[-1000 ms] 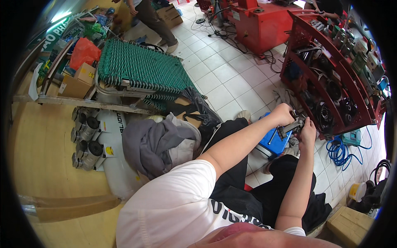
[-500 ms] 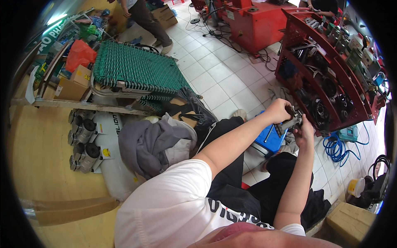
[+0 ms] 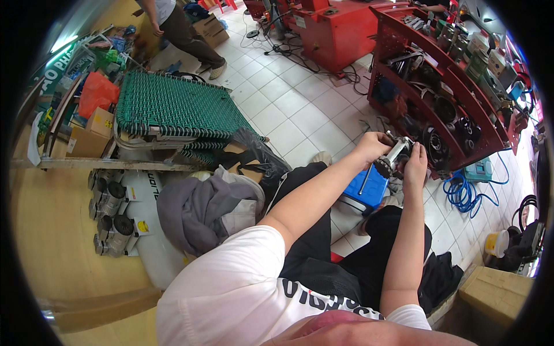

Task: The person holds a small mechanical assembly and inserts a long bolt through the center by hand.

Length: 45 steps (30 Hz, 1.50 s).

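Note:
Out in front of me, above the floor, I hold a silver metal machine part (image 3: 398, 153) with a dark rounded end; its exact kind I cannot make out. My left hand (image 3: 374, 147) is closed on its left side, with the fingertips near the top. The fingers of my right hand (image 3: 415, 166) press against its right side. Below the hands is a blue box (image 3: 372, 189), and a thin metal rod (image 3: 365, 179) appears over its lid.
A red rack (image 3: 444, 63) full of parts and cans stands ahead right, with a coiled blue hose (image 3: 461, 193) beside it. Left are a green woven folding bed (image 3: 173, 106) and a grey cloth bundle (image 3: 193, 213). A cardboard box (image 3: 496, 291) sits near right. Another person (image 3: 184, 29) stands far left.
The metal part has turned in my hands, so its dark rounded end now shows lower left. My right hand's fingers have straightened along it. The whole view has shifted slightly.

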Motion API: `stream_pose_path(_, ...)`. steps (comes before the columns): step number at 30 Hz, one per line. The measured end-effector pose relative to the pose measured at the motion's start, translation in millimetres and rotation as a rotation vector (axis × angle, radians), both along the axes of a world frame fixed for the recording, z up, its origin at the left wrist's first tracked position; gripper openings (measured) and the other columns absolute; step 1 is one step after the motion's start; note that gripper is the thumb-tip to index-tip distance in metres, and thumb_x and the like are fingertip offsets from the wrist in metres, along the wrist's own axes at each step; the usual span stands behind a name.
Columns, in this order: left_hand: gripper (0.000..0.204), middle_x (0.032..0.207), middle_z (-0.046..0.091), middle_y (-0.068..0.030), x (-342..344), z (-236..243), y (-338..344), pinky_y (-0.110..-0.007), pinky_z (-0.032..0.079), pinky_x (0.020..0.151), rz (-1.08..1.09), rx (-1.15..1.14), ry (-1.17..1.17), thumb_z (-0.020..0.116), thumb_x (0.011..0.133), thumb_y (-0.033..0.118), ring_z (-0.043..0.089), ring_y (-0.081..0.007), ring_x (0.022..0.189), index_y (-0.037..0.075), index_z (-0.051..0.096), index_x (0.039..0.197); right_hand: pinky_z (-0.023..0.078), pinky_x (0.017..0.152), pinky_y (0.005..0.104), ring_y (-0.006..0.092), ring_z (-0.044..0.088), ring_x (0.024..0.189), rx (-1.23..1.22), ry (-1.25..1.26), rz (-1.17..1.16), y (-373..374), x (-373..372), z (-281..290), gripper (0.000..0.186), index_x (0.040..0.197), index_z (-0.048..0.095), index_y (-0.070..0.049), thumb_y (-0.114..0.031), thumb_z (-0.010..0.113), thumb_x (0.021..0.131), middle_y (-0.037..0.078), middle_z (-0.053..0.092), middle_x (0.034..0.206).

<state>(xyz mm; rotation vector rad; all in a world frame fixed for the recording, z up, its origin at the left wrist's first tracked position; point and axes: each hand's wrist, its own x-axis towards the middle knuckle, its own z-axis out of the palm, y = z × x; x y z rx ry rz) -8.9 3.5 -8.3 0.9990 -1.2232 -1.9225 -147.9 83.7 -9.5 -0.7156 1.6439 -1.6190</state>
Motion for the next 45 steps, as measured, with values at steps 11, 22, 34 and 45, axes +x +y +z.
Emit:
stream_pose_path(11, 0.03, 0.093, 0.074, -0.0142, 9.4, -7.3, -10.5, -0.034, 0.062, 0.068, -0.118, 0.087, 0.101, 0.085, 0.082, 0.003, 0.075, -0.0205, 0.078, -0.006, 0.068, 0.105, 0.048, 0.049, 0.025, 0.0081, 0.058, 0.056, -0.23, 0.104, 0.032, 3.3, 16.8, 16.0, 0.027, 0.109, 0.058, -0.004, -0.028, 0.046, 0.113, 0.003, 0.062, 0.079)
stream_pose_path(22, 0.038, 0.102, 0.076, -0.0162, 18.7, 24.3, -11.2, -0.032, 0.062, 0.066, -0.198, 0.225, 0.047, 0.077, 0.095, 0.014, 0.076, -0.0212, 0.077, -0.007, 0.064, 0.124, 0.056, 0.052, 0.0303, 0.0169, 0.067, 0.055, -0.195, -0.197, 0.055, 3.9, 14.7, 13.8, 0.028, 0.114, 0.052, 0.0, -0.028, 0.045, 0.113, 0.01, 0.064, 0.079)
stream_pose_path(34, 0.058, 0.105, 0.074, -0.0086, 23.7, -0.6, -28.3, -0.025, 0.055, 0.068, -0.399, 0.224, -0.023, 0.088, 0.085, 0.02, 0.07, -0.0115, 0.083, -0.005, 0.061, 0.13, 0.055, 0.058, 0.0292, 0.013, 0.063, 0.065, -0.256, -0.054, 0.31, 13.2, -1.6, 15.9, 0.022, 0.115, 0.054, -0.006, -0.027, 0.047, 0.113, 0.005, 0.064, 0.088)
stream_pose_path(45, 0.036, 0.106, 0.076, -0.0131, 30.1, -0.4, -29.8, -0.026, 0.058, 0.069, -0.346, 0.284, 0.016, 0.071, 0.097, 0.017, 0.075, -0.0172, 0.088, -0.002, 0.064, 0.126, 0.05, 0.06, 0.0276, 0.0089, 0.056, 0.067, -0.286, -0.035, 0.274, 8.2, -0.7, 12.6, 0.023, 0.111, 0.055, -0.005, -0.027, 0.048, 0.113, 0.002, 0.059, 0.086)
